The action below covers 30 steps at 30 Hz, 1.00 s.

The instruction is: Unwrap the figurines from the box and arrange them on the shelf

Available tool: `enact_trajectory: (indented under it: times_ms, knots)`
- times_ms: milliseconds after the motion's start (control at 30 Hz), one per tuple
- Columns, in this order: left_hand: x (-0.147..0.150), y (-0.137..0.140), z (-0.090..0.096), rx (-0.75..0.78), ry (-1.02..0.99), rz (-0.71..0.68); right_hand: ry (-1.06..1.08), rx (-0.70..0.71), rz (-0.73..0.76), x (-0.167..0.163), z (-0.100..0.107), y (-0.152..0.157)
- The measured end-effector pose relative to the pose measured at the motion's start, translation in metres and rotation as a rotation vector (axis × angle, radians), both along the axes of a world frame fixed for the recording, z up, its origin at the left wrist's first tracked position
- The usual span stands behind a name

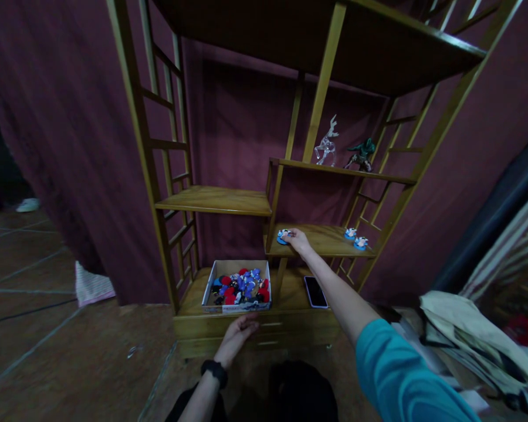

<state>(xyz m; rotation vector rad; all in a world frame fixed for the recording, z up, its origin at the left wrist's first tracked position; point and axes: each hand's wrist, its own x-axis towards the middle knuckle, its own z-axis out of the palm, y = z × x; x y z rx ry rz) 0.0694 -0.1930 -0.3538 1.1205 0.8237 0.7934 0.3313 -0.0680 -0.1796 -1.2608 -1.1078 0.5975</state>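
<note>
My right hand (297, 239) reaches out to the lower right shelf and pinches a small figurine (283, 237) with a blue base, at the left end of that shelf. Two similar blue-and-white figurines (361, 243) stand close together at the shelf's right end. My left hand (240, 333), with a dark band on the wrist, hovers in front of the drawers, just below the box. Its fingers are loosely stretched out and nothing shows in them. A cardboard box (210, 291) on the bottom board holds many small red, blue and black figures.
A wooden display rack (215, 200) stands against a maroon curtain (61, 146). A clear deer ornament (327, 146) and a dark green figure (361, 155) occupy the upper right shelf. A phone (315, 292) lies below. Bags and cloth (470, 328) are piled at right.
</note>
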Motion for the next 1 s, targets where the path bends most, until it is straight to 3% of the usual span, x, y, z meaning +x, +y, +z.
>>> enact_trajectory:
  times_ms: [400,1000]
  knots:
    - [0.002,-0.002,0.006,0.038,0.051,-0.022,-0.067,-0.009,0.099,0.007,-0.013,0.005]
    - [0.002,-0.004,0.012,0.053,0.088,-0.014,-0.146,0.021,0.087,0.009,-0.020,0.004]
